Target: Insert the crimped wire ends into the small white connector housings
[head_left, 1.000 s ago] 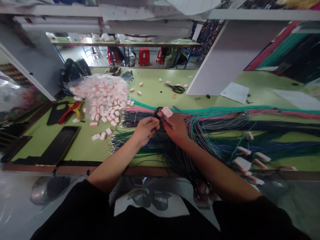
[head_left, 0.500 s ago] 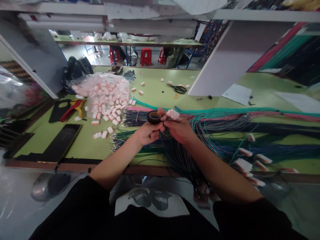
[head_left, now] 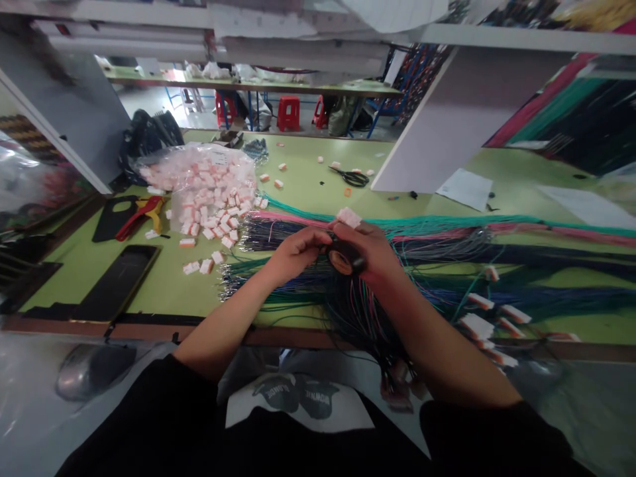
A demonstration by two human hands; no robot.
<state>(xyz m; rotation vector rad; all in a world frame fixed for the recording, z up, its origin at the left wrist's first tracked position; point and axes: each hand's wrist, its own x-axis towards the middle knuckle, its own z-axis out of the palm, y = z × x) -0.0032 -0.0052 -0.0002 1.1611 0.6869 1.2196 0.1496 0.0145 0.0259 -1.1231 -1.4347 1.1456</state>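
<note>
A roll of black tape [head_left: 342, 260] hangs tilted under the fingers of my right hand [head_left: 375, 250], its brown core facing me. My right hand is closed on the roll. A white connector housing [head_left: 348, 217] sticks up above its fingers. Close by on the left, my left hand [head_left: 301, 253] is closed in a pinch, fingertips near the roll's upper edge; what lies between them is hidden. Dark, pink and green wires [head_left: 355, 305] run down below my hands toward the table's front edge.
Loose white-and-orange connectors [head_left: 218, 222] spill from a plastic bag [head_left: 199, 162] at left. Long wire bundles [head_left: 521, 225] stretch to the right. Scissors [head_left: 352, 176] lie behind my hands. A phone [head_left: 116, 283] and red-and-yellow pliers [head_left: 144, 215] lie at left. Wired connectors [head_left: 479, 324] lie front right.
The tape roll has moved from above my left hand, around to beneath my right fingers, and tipped over. My left hand has shifted slightly. The connector has risen a little.
</note>
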